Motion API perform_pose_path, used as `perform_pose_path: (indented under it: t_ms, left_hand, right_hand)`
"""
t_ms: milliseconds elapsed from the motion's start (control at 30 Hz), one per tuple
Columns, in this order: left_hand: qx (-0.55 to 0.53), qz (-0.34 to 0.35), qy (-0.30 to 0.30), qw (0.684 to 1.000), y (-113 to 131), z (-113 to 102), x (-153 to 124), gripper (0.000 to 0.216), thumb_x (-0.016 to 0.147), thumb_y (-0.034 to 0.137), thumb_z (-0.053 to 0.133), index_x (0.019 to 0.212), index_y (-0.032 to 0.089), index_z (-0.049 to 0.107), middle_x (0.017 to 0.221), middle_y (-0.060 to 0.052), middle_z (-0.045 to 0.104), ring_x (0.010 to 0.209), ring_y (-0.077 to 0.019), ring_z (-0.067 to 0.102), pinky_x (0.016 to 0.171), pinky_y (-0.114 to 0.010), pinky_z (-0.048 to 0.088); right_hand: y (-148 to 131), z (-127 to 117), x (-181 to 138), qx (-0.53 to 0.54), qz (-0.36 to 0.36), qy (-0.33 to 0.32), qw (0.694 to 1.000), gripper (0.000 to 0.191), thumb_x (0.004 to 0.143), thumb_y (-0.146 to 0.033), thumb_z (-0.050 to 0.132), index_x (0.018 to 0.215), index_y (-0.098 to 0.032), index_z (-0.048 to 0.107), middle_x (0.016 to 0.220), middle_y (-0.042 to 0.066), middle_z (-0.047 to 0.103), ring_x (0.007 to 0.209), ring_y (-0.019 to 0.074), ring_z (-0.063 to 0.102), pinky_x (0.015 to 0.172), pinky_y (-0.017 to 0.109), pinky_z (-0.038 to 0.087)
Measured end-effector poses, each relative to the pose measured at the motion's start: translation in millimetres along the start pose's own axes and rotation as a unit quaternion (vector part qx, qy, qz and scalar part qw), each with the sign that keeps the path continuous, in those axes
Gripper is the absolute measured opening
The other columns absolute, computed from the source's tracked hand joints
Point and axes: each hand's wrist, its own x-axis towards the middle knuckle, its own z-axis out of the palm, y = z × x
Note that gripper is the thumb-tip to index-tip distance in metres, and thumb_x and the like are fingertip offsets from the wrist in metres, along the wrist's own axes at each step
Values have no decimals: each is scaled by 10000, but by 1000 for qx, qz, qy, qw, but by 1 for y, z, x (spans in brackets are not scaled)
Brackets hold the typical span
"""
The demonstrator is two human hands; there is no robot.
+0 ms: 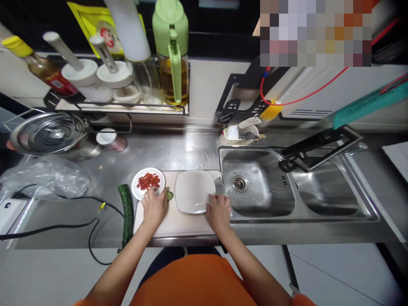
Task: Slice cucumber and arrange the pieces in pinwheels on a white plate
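Note:
A white squarish plate rests on the pale cutting board. My right hand grips its right edge, fingers bent over the rim. A broad grey metal blade shows just beyond that hand, and a dark handle end pokes out below my wrist. My left hand is curled at the near rim of a small round white plate of chopped red pieces. By its thumb is a green cucumber piece; the palm side is hidden. Left of the board lies a long cucumber.
At right is a double steel sink, with a sponge holder behind it. A rack of jars and an oil bottle stands at the back. Lidded pot, plastic bag, small jar and black cable occupy the left.

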Motion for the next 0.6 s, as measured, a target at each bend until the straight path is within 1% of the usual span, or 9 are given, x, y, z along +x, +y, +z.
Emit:
perform_pose_path:
  t_ms: [167,267,367,467,533,600]
  left_hand:
    - [22,17,-3,1000,-2,5,-1,344,869,289,491,1198,310,592,1351,-121,354,1111,-317,384,854,-447,373]
    - [25,23,2,999,-3,8,-1,297,870,291,494,1137,280,625,1364,-120,353,1112,-317,384,860,-450,370]
    - [3,23,17,1000,-4,8,0,272,854,285,521,1096,244,638,1343,-130,377,1109,-317,389,875,-460,365]
    - [-44,19,25,999,-9,5,3,203,831,277,556,990,214,666,1252,-123,467,1087,-305,412,881,-448,368]
    - [-88,32,7,996,-14,3,5,163,833,294,561,919,206,670,1131,-105,542,1032,-273,449,871,-417,383]
    - [-140,57,-28,988,-19,0,7,162,848,327,552,849,208,661,955,-72,593,940,-228,487,843,-369,403]
  right_hand:
    - [-2,1,-2,17,-15,-5,1000,334,859,-215,506,1182,-245,587,1149,102,514,1097,283,383,809,361,360]
    - [-3,0,-3,26,-21,-11,999,319,861,-211,503,1163,-244,600,1148,104,519,1101,283,382,817,363,357]
    - [-4,-2,-4,33,-24,-15,999,310,861,-207,503,1150,-245,608,1153,104,523,1100,281,382,803,360,357]
    - [-5,-4,-4,47,-29,-20,998,303,857,-204,513,1141,-237,612,1159,104,530,1099,280,382,791,354,356]
    - [-7,-5,-3,64,-41,-32,997,281,857,-208,519,1117,-230,621,1139,98,545,1083,272,392,789,349,355]
    - [-9,-7,-2,86,-58,-51,993,245,859,-215,523,1078,-222,633,1100,87,566,1056,257,410,791,342,356]
